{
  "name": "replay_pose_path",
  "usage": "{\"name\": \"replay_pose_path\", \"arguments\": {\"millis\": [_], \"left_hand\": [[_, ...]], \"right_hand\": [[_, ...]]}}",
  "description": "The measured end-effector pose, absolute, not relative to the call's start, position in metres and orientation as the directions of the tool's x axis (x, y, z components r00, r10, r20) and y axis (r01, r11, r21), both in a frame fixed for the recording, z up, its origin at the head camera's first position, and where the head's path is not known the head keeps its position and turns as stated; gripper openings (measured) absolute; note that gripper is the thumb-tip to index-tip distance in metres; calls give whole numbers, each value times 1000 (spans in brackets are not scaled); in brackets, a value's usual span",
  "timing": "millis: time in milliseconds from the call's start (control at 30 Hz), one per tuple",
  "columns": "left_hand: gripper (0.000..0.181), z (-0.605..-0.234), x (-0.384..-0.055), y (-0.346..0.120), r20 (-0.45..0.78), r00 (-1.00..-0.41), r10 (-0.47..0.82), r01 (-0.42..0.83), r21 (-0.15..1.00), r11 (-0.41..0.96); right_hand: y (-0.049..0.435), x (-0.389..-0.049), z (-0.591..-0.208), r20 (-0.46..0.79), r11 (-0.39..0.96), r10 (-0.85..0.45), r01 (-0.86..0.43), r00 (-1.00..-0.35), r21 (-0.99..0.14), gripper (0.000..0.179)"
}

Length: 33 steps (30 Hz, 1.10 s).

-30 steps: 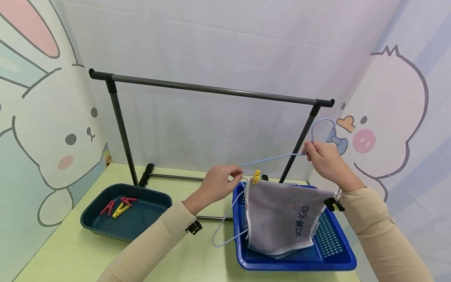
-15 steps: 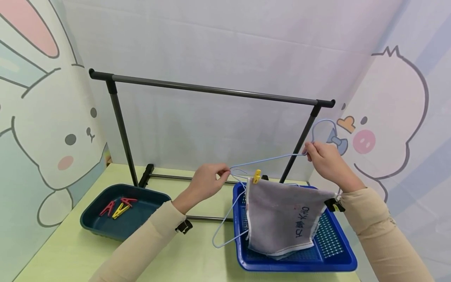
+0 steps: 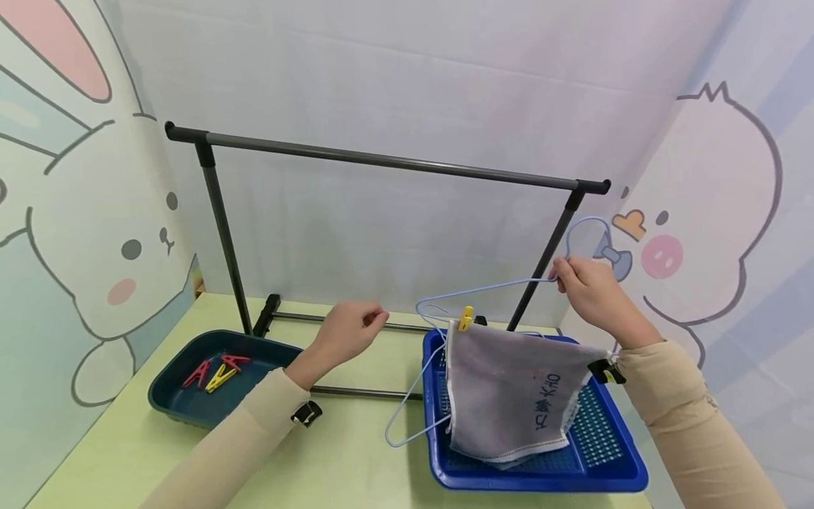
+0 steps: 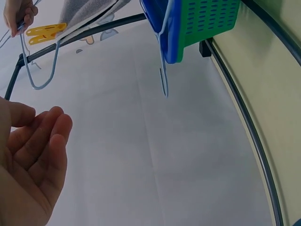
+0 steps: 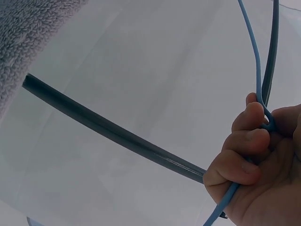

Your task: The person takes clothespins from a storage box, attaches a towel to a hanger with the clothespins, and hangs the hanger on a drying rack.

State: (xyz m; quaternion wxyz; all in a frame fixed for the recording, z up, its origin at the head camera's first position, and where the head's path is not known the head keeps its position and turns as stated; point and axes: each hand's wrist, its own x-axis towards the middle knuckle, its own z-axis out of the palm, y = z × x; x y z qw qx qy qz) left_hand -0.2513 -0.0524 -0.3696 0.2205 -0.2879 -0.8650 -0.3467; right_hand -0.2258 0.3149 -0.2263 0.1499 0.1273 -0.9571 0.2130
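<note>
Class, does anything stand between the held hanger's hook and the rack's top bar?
Nothing visible does. In the head view, the hook of the blue hanger in the right hand shows just below the top bar; depth is hard to judge.

"What's hidden from the head camera?"

"The right hand (image 3: pixel 588 286) covers part of the upper hanger (image 3: pixel 490 286); the grey towel (image 3: pixel 502 389) (I can't read its lettering) hides much of the blue basket (image 3: pixel 540 484)."

"And the left wrist view?"

"Its edge cuts off the left hand (image 4: pixel 32 169)."
</note>
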Motion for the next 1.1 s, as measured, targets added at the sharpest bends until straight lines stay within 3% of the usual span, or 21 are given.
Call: {"name": "replay_pose_path", "arguments": {"millis": [233, 733, 1100], "left_hand": [[28, -376, -254, -74, 558, -756, 342, 620, 441, 649], [22, -385, -264, -108, 415, -845, 338, 510, 432, 744], [16, -388, -266, -121, 292, -876, 383, 479, 452, 752]], "right_hand": [[316, -225, -226, 356, 872, -189, -323, -915, -367, 46], [315, -224, -226, 330, 874, -188, -311, -925, -373, 47], [316, -223, -228, 299, 875, -179, -291, -937, -387, 47]]}}
